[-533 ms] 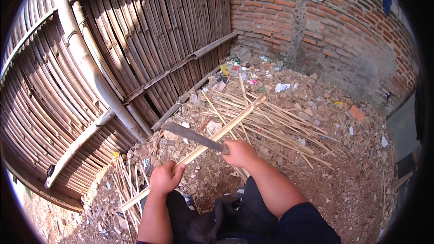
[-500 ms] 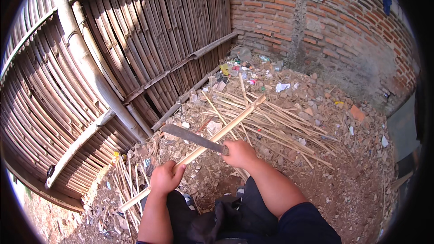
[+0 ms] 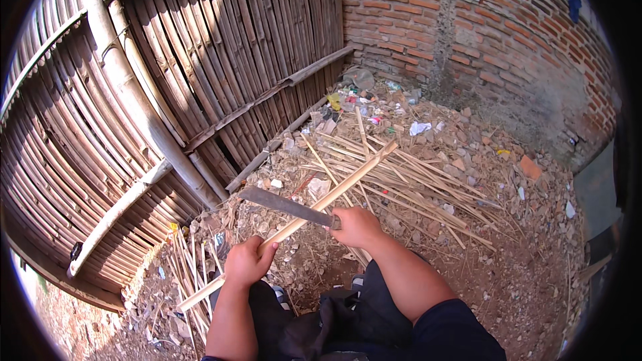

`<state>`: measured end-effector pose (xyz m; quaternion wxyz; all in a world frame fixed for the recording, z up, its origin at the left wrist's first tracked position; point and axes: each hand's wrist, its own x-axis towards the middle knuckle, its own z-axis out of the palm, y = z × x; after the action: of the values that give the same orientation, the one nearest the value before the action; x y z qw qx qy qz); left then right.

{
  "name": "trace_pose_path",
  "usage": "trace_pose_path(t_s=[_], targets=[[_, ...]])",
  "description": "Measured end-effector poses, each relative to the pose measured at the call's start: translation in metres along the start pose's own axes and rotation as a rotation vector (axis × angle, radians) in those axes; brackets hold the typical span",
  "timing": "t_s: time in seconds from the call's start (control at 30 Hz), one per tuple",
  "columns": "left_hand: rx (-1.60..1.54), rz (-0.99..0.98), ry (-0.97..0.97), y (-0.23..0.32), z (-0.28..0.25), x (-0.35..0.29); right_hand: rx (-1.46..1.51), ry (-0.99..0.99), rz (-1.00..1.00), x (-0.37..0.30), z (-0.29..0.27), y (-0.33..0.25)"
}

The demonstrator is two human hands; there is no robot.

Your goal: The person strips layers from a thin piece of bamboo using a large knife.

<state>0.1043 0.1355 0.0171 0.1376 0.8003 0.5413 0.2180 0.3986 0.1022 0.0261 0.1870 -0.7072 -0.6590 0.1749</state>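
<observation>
A long pale bamboo strip slants from lower left up to the right in front of me. My left hand is closed around its lower part. In my right hand is a machete, gripped by its handle, which the fingers mostly hide. The dark, broad blade points left and lies across the strip, over its middle; whether its edge bites into the strip, I cannot tell. The strip's far end rises above a heap of thin bamboo strips on the ground.
Another bundle of strips lies at the lower left beside my leg. A bamboo wall with a thick pole stands on the left, a brick wall at the back. Rubble and litter cover the ground.
The machete's blade has turned slightly, so more of its flat side shows. Both hands keep their grips and have hardly moved.
</observation>
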Motion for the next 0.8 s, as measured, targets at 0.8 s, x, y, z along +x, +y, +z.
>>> trace_pose_path(t_s=[0.8], targets=[[-0.033,0.023,-0.002,0.001,-0.0002,0.0014,0.002,-0.058,0.003,0.0044,0.004,0.006]])
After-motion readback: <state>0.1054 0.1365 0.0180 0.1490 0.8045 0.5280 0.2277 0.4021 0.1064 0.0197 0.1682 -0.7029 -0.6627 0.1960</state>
